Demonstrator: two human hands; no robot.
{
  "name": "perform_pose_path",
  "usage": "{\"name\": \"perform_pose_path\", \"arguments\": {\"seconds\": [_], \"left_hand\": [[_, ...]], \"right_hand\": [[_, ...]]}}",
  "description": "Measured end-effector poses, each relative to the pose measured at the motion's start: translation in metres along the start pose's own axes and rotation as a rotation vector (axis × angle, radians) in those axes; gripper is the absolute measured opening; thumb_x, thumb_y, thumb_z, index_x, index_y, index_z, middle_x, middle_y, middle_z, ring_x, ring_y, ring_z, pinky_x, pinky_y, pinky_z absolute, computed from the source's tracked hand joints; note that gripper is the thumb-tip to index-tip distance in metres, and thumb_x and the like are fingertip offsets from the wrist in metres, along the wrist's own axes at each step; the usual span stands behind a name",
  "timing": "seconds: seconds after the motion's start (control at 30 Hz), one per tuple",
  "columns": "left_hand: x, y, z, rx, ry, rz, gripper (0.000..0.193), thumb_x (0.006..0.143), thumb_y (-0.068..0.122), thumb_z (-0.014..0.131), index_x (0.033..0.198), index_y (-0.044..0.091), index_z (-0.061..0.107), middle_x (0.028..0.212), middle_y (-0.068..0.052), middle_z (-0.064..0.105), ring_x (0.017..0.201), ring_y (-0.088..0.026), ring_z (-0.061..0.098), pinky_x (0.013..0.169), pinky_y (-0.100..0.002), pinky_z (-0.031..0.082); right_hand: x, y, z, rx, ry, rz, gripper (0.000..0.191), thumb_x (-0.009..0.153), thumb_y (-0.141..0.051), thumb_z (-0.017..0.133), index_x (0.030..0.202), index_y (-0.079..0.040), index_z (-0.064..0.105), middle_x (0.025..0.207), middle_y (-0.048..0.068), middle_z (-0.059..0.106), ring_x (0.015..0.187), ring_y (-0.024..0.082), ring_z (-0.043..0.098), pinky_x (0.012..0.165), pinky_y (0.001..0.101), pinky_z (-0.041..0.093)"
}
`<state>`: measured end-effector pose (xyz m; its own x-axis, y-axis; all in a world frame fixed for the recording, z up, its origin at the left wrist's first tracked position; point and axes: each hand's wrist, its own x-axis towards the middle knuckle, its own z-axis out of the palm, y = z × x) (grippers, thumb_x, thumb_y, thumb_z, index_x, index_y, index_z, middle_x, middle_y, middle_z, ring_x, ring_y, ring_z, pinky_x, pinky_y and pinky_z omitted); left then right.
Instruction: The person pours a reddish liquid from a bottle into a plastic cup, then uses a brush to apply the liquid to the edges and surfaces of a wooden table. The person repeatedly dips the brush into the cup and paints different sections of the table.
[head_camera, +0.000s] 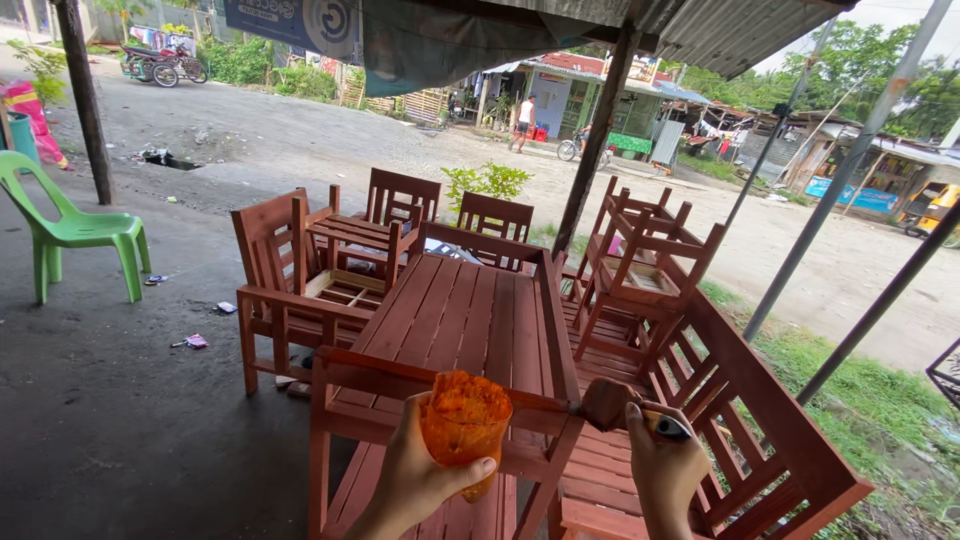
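the left hand (425, 475) has its fingers wrapped round an orange-stained plastic cup (464, 425), holding it upright just above the near rail of a reddish wooden chair frame (440, 385). the right hand (663, 465) grips a paintbrush (612, 405) by the handle, fingers clenched; the bristle end lies against the same rail, just right of the cup.

risks, as judged: the cup looks full of wet stain and has no lid. a tilt of the wrist would likely spill it down onto the slats below. the brush head sits close to the cup, so a careless stroke could knock its rim. a loaded brush may also drip on the bench seat (610, 480) under the right hand.

around: a long slatted wooden surface (470, 315) stands straight ahead, with more chairs (300, 270) stacked and crowded on its left and far side. a high-backed bench (760, 430) closes in on the right. the furniture stands packed tight, leaving little room to step round the frame. a green plastic chair (75, 225) stands well apart on the concrete floor (100, 400) to the left. roof posts (598, 130) rise behind the furniture; beyond lie a dirt road, houses and a parked motorcycle (160, 65).
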<state>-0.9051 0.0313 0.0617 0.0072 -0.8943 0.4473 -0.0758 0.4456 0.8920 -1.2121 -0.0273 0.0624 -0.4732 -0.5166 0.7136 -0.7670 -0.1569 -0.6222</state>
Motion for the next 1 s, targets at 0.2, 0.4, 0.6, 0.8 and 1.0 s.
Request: {"name": "perform_pose_path", "arguments": {"seconds": [0.2, 0.4, 0.6, 0.8, 1.0], "left_hand": [[0.012, -0.005, -0.001, 0.006, 0.006, -0.018, 0.092, 0.065, 0.031, 0.090, 0.137, 0.008, 0.038, 0.123, -0.013, 0.065, 0.116, -0.023, 0.072, 0.098, -0.039, 0.062], [0.014, -0.028, -0.016, 0.038, 0.020, 0.023, 0.090, 0.066, 0.032, 0.090, 0.134, 0.005, 0.037, 0.123, -0.015, 0.064, 0.116, -0.024, 0.071, 0.096, -0.040, 0.062], [0.013, -0.049, -0.046, 0.078, 0.045, -0.113, 0.096, 0.065, 0.032, 0.088, 0.141, 0.007, 0.036, 0.123, -0.015, 0.063, 0.114, -0.024, 0.072, 0.095, -0.041, 0.063], [0.010, -0.072, -0.074, 0.035, 0.073, -0.074, 0.096, 0.067, 0.032, 0.089, 0.141, 0.005, 0.034, 0.125, -0.016, 0.061, 0.119, -0.025, 0.069, 0.099, -0.042, 0.059], [0.000, -0.090, -0.125, 0.080, 0.182, -0.104, 0.101, 0.060, 0.025, 0.092, 0.141, 0.004, 0.035, 0.127, -0.017, 0.060, 0.121, -0.026, 0.067, 0.101, -0.043, 0.057]], "right_hand": [[0.005, -0.002, 0.002, 0.253, 0.115, 0.054, 0.026, 0.092, -0.027, 0.081, 0.101, -0.003, 0.078, 0.078, 0.008, 0.076, 0.066, 0.013, 0.072, 0.059, 0.0258, 0.054], [-0.013, -0.026, 0.042, 0.294, -0.012, 0.064, 0.026, 0.088, -0.027, 0.085, 0.092, -0.002, 0.080, 0.072, 0.009, 0.077, 0.064, 0.014, 0.070, 0.061, 0.0248, 0.054], [-0.002, -0.004, 0.016, 0.049, 0.120, -0.093, 0.022, 0.090, -0.026, 0.082, 0.096, -0.005, 0.080, 0.081, 0.008, 0.076, 0.069, 0.010, 0.071, 0.063, 0.0242, 0.055], [-0.017, -0.011, 0.028, 0.243, 0.175, 0.140, 0.021, 0.094, -0.017, 0.084, 0.100, 0.001, 0.076, 0.085, 0.013, 0.075, 0.074, 0.016, 0.069, 0.065, 0.0284, 0.056], [-0.077, -0.060, 0.067, 0.792, 0.149, 0.290, 0.015, 0.092, -0.001, 0.076, 0.098, 0.009, 0.067, 0.095, 0.020, 0.073, 0.084, 0.019, 0.075, 0.078, 0.0317, 0.067]]}}
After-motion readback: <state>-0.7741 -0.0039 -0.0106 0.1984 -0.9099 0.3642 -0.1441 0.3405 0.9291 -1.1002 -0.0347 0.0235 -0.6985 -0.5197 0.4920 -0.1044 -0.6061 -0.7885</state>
